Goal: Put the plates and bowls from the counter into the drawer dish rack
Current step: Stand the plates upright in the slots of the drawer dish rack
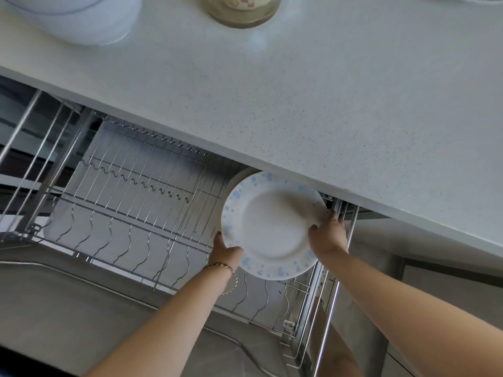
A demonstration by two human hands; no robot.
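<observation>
Gripping a white, blue-speckled plate (272,227) by its rim, the left hand (226,250) takes the lower edge and the right hand (328,235) the opposite edge. Both curl round the rim, but the left fingers are hidden behind the plate. The plate stands tilted over the end of the drawer dish rack (136,202) nearest the right hand, its top edge meeting the counter (299,104) lip. Whether it sits in the wires cannot be told. Just beyond the left hand, a second plate (237,176) shows only as a pale sliver. Far beyond both hands, a white bowl (81,20) and a patterned vessel (239,9) are blurred and cut off.
</observation>
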